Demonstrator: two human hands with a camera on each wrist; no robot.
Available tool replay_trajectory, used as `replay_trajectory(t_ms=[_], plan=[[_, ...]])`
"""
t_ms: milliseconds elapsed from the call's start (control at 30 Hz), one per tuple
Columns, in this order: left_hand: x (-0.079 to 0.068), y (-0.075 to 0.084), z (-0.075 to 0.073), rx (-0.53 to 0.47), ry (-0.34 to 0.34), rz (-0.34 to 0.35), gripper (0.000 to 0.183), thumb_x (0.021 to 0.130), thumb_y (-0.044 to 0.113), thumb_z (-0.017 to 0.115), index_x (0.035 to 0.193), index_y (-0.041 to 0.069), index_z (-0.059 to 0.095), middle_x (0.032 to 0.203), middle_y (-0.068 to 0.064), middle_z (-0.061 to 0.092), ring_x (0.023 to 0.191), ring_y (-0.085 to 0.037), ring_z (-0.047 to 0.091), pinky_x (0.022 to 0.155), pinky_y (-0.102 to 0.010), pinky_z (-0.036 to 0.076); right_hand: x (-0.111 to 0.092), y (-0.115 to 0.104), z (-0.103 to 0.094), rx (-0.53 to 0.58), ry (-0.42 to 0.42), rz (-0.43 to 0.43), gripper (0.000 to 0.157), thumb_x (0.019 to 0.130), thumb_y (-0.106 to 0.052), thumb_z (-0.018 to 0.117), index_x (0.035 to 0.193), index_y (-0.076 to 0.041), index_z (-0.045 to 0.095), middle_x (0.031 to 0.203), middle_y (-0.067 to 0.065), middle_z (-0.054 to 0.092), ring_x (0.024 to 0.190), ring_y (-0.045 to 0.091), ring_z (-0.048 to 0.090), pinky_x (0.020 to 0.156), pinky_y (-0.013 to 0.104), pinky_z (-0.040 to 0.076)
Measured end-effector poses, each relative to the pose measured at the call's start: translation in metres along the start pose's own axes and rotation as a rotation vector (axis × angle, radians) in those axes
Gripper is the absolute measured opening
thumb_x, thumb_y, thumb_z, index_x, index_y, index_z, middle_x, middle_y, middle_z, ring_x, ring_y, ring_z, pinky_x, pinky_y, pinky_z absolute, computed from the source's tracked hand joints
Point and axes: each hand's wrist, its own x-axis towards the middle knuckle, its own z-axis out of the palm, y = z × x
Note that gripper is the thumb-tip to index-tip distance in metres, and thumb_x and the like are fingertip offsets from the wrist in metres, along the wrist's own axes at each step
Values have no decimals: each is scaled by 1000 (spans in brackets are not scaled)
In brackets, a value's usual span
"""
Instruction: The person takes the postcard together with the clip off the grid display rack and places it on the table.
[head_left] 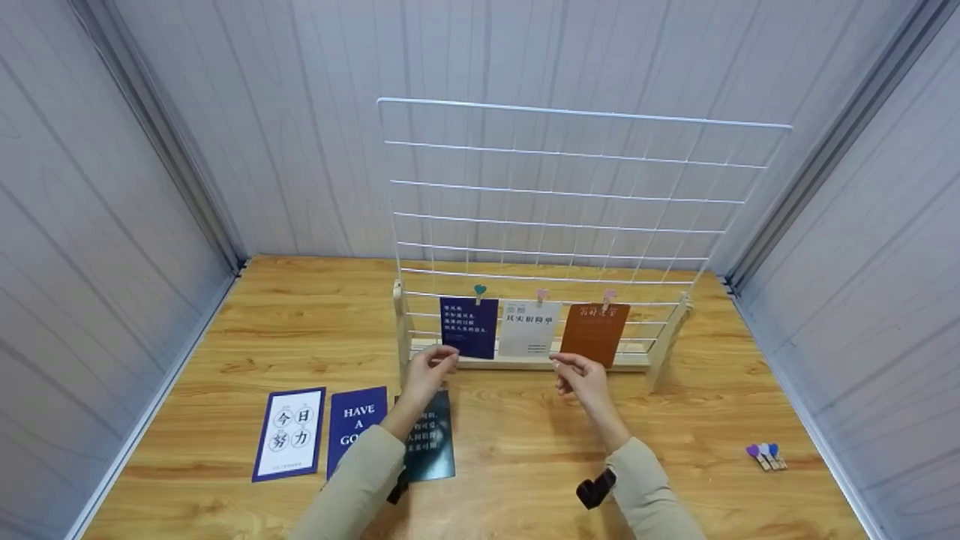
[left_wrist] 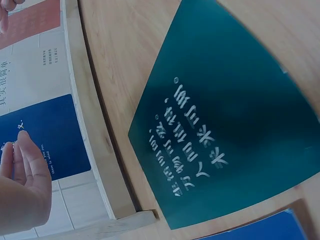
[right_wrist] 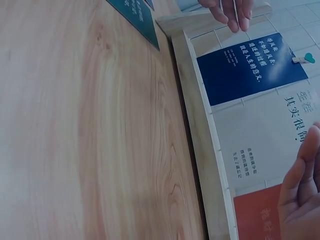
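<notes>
Partly, the left hand (head_left: 427, 373) covers the dark teal card (head_left: 435, 442).

Head view looks forward and down from above the person, wide, taking in the whole wooden table (head_left: 525, 465) and the upright wire grid (head_left: 570, 195) at its back. Left wrist view sits close over the table, facing the dark teal card (left_wrist: 225, 125) and the grid's wooden base rail (left_wrist: 92, 135). Right wrist view, equally close, faces the same rail (right_wrist: 200, 150). All three views share the navy card (head_left: 469, 328) (left_wrist: 47, 135) (right_wrist: 250, 67).
</notes>
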Motion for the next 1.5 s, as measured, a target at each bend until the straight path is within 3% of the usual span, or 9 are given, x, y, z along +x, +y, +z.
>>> replay_trajectory(t_ms=[233, 400, 600, 700, 900, 1033, 1500], plan=[[6, 4, -2, 20, 38, 24, 22, 87, 9, 54, 101, -8, 57, 87, -13, 57, 72, -22, 53, 49, -25, 46, 8, -6, 15, 8, 2, -8, 24, 84, -3, 57, 101, 14, 57, 57, 4, 55, 47, 9, 51, 45, 20, 46], [10, 6, -4, 35, 73, 55, 20, 85, 7, 56, 100, -7, 57, 87, -10, 57, 76, -31, 56, 52, -27, 48, 14, -14, 24, 26, -21, 4, 26, 84, -3, 57, 102, 16, 55, 56, 7, 55, 47, 9, 51, 45, 20, 46], [15, 8, -8, 48, 141, 65, 21, 83, 5, 58, 100, -8, 58, 91, -13, 57, 72, -20, 55, 53, -27, 47, 16, -32, 38, 36, -61, 8, 27, 85, -1, 55, 104, 18, 52, 57, 9, 55, 48, 11, 51, 46, 21, 46], [17, 10, -9, 63, 163, 87, 22, 82, 4, 59, 100, -9, 57, 94, -16, 58, 75, -21, 56, 58, -27, 48, 20, -37, 45, 39, -74, -4, 28, 85, -3, 56, 105, 17, 53, 58, 8, 55, 49, 12, 51, 47, 21, 46], [21, 10, -10, 93, 171, 89, 26, 83, 5, 59, 104, -8, 56, 100, -18, 57, 82, -28, 55, 67, -28, 47, 28, -45, 57, 46, -97, -59, 27, 85, -3, 55, 105, 15, 55, 59, 9, 54, 49, 10, 50, 47, 22, 47], [23, 11, -10, 95, 175, 88, 26, 83, 5, 58, 105, -8, 55, 102, -20, 55, 83, -29, 54, 68, -30, 46, 34, -54, 65, 61, -113, -55, 26, 86, -1, 54, 107, 14, 54, 60, 12, 54, 49, 10, 50, 46, 21, 46], [29, 8, -8, 78, 185, 126, 28, 80, 0, 58, 105, -11, 52, 102, -24, 54, 90, -31, 52, 74, -36, 45, 52, -64, 87, 84, -103, -63, 32, 85, -7, 56, 114, 8, 53, 60, 4, 53, 49, 9, 51, 47, 20, 46]])
